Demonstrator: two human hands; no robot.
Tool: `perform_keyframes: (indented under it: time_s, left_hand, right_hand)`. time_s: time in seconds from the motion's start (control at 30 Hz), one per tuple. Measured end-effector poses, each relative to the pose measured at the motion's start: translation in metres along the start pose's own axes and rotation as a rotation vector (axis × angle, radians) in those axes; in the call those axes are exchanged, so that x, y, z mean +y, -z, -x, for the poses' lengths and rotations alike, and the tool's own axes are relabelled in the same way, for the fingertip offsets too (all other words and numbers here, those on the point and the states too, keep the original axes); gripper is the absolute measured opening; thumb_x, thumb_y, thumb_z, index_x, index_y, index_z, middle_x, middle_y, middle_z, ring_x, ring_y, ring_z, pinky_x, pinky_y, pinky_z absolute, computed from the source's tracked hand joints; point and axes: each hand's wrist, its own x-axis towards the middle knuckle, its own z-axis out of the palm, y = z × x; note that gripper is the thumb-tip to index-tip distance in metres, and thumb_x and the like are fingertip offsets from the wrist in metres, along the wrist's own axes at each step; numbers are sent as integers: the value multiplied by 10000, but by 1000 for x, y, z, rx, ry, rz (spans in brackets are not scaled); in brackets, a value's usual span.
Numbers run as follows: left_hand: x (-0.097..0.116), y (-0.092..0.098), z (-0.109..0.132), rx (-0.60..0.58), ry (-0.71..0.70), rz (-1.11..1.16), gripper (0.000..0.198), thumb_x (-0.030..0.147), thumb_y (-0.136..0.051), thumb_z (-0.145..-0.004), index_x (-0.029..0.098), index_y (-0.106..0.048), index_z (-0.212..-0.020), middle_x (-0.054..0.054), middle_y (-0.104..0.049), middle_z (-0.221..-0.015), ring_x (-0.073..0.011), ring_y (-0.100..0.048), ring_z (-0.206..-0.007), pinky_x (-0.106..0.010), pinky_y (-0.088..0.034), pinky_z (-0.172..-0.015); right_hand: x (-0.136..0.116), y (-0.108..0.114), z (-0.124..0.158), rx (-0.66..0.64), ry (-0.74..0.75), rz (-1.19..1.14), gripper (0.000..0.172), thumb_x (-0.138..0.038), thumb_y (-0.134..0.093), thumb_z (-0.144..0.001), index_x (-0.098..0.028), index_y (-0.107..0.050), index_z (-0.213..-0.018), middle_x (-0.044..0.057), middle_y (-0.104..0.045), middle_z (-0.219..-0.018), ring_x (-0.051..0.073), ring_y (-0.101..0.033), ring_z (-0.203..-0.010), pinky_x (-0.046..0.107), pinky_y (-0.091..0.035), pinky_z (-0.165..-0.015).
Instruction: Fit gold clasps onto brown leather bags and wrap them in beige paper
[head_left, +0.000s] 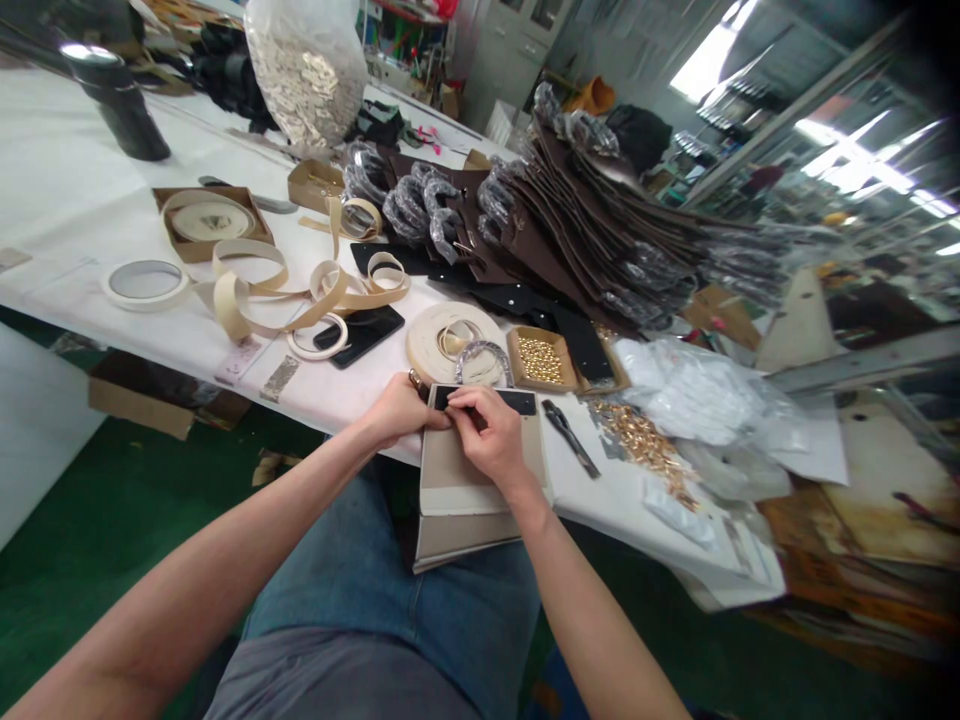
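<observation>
A beige panel point(480, 478) lies over the table's front edge, its lower part folding down toward my lap. Across its far end runs a black strip point(517, 402). My left hand point(405, 408) is closed on the panel's left far corner, thumb toward the strip. Over the strip, my right hand point(489, 425) has its fingers pinched together, close to the left fingertips; whatever is between them is too small or hidden to name. Just beyond the hands are a wide roll of beige tape point(427, 345) and a small box of gold rivets point(543, 360).
A black pen-like tool point(571, 440) and loose gold metal pieces point(645, 440) lie to the right. Curled beige tape point(259, 318), a white tape roll point(146, 284) and a black phone point(371, 335) are at left. Stacked dark brown bag pieces point(592, 220) stand behind.
</observation>
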Motion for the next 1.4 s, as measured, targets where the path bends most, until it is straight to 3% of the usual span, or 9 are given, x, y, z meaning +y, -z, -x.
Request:
perform_keyframes:
  time_s: [0.17,0.43,0.8,1.23,1.4]
  left_hand:
    - [-2,0,1,-25,15,-12,215,103,-866,-547,139,-714,-696,50,-609,-685,-99,-496,-622,-216,-374,-552]
    - [-3,0,0,-20,37,-2,293,99,-911,-524,126,-799,-794,25,-692,-739,-122,-566,-649,-230,-452,-593]
    - [-3,0,1,-38,6,-68,283,123,-922,-553,124,-809,-812,2,-715,-772,-144,-591,-683,-256,-457,-627]
    - [-10,9,-1,-115,-77,-77,269,195,-918,-656,137,-765,-869,8,-690,-782,-131,-569,-692,-256,-433,-650]
    - [-11,7,0,-103,-87,-83,255,196,-898,-662,136,-777,-878,8,-683,-777,-132,-552,-682,-258,-404,-630]
  right_hand:
    - [3,-1,4,8,30,-11,182,-113,-698,-1052,-292,-731,-1065,55,-817,-1105,268,-786,-1068,468,-637,-953]
    - [3,0,6,8,63,-13,155,-133,-700,-1050,-286,-729,-1046,54,-827,-1075,266,-793,-1035,476,-638,-943]
    - [3,3,7,-35,23,5,131,-171,-685,-1056,-293,-730,-1038,60,-827,-1076,281,-780,-1052,502,-633,-973]
    - [0,-3,6,35,-65,4,122,-184,-666,-1086,-283,-726,-1125,74,-804,-1156,284,-765,-1138,464,-617,-1031]
    - [3,-3,7,28,-85,31,106,-211,-680,-1080,-279,-716,-1153,77,-800,-1138,282,-766,-1078,445,-624,-976]
